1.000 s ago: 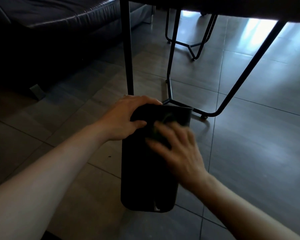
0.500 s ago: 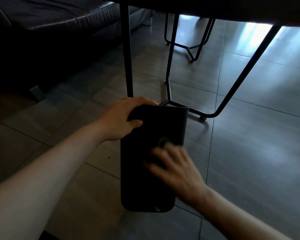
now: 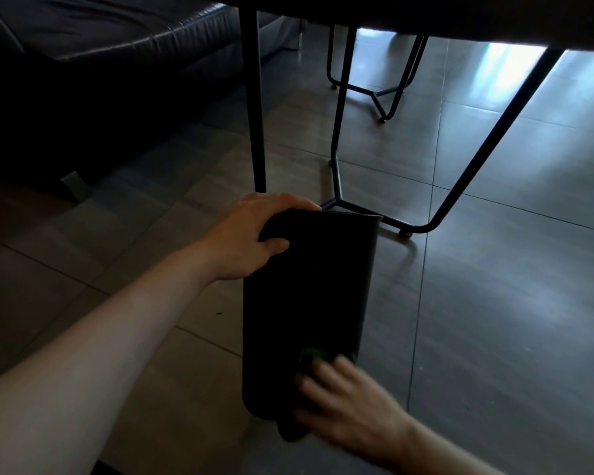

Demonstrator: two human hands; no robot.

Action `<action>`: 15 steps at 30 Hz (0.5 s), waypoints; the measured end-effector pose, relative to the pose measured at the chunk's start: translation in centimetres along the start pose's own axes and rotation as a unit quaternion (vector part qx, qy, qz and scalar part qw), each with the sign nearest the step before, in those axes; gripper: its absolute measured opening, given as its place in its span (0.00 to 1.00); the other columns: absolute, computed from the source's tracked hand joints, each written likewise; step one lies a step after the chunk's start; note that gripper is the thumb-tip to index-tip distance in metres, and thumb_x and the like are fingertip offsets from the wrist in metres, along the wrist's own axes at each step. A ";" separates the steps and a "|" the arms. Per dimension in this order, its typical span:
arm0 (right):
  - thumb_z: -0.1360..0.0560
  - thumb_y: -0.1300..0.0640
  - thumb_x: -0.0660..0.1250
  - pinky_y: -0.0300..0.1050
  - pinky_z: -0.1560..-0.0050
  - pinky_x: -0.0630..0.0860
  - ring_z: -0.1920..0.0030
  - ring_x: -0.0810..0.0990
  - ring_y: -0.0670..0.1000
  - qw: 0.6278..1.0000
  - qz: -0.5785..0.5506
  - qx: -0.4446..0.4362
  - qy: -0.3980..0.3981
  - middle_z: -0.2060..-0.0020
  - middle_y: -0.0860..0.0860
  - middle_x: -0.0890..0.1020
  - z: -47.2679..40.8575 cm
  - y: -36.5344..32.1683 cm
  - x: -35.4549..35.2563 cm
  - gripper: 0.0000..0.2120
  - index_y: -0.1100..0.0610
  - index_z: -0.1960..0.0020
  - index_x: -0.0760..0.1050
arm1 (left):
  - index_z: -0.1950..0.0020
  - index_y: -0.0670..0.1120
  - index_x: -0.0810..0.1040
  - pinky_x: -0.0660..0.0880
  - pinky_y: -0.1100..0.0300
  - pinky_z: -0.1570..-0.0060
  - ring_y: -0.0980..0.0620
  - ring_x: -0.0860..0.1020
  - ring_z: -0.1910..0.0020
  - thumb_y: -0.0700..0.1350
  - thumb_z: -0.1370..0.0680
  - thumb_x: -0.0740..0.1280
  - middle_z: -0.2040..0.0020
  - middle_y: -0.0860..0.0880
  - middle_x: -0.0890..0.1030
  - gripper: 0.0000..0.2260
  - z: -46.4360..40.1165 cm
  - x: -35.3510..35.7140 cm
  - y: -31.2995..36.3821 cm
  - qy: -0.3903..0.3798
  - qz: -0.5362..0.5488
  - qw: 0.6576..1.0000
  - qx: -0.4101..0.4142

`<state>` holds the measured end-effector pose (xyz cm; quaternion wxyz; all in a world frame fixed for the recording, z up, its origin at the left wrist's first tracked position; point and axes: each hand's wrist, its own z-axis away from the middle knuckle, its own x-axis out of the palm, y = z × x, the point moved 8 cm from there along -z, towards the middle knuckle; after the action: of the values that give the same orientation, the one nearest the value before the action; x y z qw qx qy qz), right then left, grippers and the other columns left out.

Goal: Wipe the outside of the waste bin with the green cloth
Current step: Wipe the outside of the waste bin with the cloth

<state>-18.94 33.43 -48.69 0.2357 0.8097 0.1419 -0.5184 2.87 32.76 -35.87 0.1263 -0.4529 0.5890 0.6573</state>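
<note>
A tall black waste bin point(image 3: 309, 296) lies tilted over the tiled floor, its far end pointing at the table legs. My left hand point(image 3: 254, 234) grips that far end, thumb on the near face and fingers curled over the edge. My right hand point(image 3: 350, 406), blurred by motion, presses the green cloth point(image 3: 311, 356) against the bin's near end. Only a dark green edge of the cloth shows above my fingers; a fold hangs below the bin.
Black metal table legs point(image 3: 336, 132) and a floor bar point(image 3: 412, 229) stand just beyond the bin, under a dark tabletop. A dark leather sofa point(image 3: 100, 63) fills the upper left. Grey floor tiles point(image 3: 511, 303) spread to the right.
My right hand has slid the cloth along the bin's face from the far end down to the near end. The left hand keeps its grip in the same place.
</note>
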 end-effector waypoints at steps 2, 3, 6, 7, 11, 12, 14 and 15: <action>0.21 0.55 0.69 0.56 0.51 0.77 0.44 0.75 0.61 0.991 0.008 0.104 0.081 0.38 0.57 0.74 -2.5 5.6 -2.8 0.12 0.51 0.38 0.77 | 0.30 0.62 0.74 0.71 0.43 0.31 0.51 0.74 0.31 0.36 0.24 0.71 0.35 0.57 0.79 0.28 0.0 -0.2 -0.3 -0.003 0.004 1.000 -0.005; 0.22 0.53 0.70 0.57 0.50 0.76 0.42 0.74 0.62 0.978 0.020 0.172 0.118 0.37 0.58 0.72 -3.9 8.9 -4.4 0.16 0.51 0.35 0.75 | 0.30 0.61 0.74 0.72 0.43 0.31 0.51 0.75 0.32 0.36 0.24 0.71 0.35 0.57 0.79 0.28 0.0 -0.2 -0.3 -0.004 0.004 1.000 -0.003; 0.24 0.51 0.72 0.56 0.49 0.76 0.39 0.71 0.62 0.925 0.034 0.332 0.184 0.36 0.57 0.69 -6.2 15.3 -7.3 0.20 0.51 0.34 0.74 | 0.30 0.57 0.75 0.74 0.45 0.34 0.49 0.77 0.34 0.34 0.24 0.70 0.37 0.53 0.80 0.27 -0.1 0.0 0.4 0.004 0.004 1.000 0.015; 0.24 0.52 0.73 0.56 0.49 0.76 0.39 0.71 0.62 0.918 0.035 0.349 0.186 0.37 0.57 0.70 -6.3 15.3 -7.3 0.19 0.52 0.34 0.75 | 0.30 0.56 0.76 0.74 0.45 0.34 0.49 0.77 0.35 0.33 0.25 0.70 0.37 0.52 0.81 0.27 -0.2 -0.1 0.4 0.008 0.006 1.000 0.017; 0.21 0.54 0.69 0.57 0.52 0.75 0.48 0.77 0.62 0.977 0.024 0.190 0.090 0.43 0.59 0.78 -3.6 5.6 -2.4 0.11 0.51 0.39 0.82 | 0.30 0.60 0.74 0.72 0.44 0.31 0.50 0.75 0.32 0.35 0.24 0.71 0.34 0.55 0.79 0.28 -0.1 -0.3 -0.4 0.003 -0.004 1.000 -0.002; 0.21 0.53 0.68 0.54 0.52 0.74 0.49 0.77 0.60 0.992 0.015 0.123 0.040 0.44 0.56 0.78 -2.3 2.2 -0.8 0.09 0.49 0.42 0.82 | 0.30 0.62 0.73 0.71 0.44 0.31 0.51 0.74 0.31 0.37 0.24 0.72 0.34 0.56 0.79 0.28 0.0 -0.3 -0.6 0.000 -0.006 1.000 -0.006; 0.19 0.51 0.64 0.49 0.52 0.75 0.48 0.80 0.56 0.999 0.005 0.023 -0.048 0.46 0.50 0.77 0.2 -2.6 1.3 0.07 0.44 0.47 0.81 | 0.30 0.63 0.73 0.71 0.43 0.31 0.51 0.74 0.31 0.37 0.24 0.72 0.35 0.58 0.78 0.28 0.2 -0.2 -0.6 -0.002 0.000 1.000 -0.009; 0.18 0.50 0.64 0.47 0.53 0.76 0.49 0.82 0.54 0.998 -0.001 0.003 -0.063 0.46 0.49 0.77 0.8 -3.1 1.4 0.06 0.43 0.48 0.80 | 0.30 0.63 0.73 0.71 0.43 0.31 0.51 0.74 0.32 0.38 0.24 0.72 0.35 0.58 0.78 0.28 0.2 -0.1 -0.5 -0.003 0.004 1.000 -0.009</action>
<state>-20.44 35.58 -51.00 0.2412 0.7758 0.1262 -0.5692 3.19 33.15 -36.14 0.1214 -0.4499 0.5846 0.6641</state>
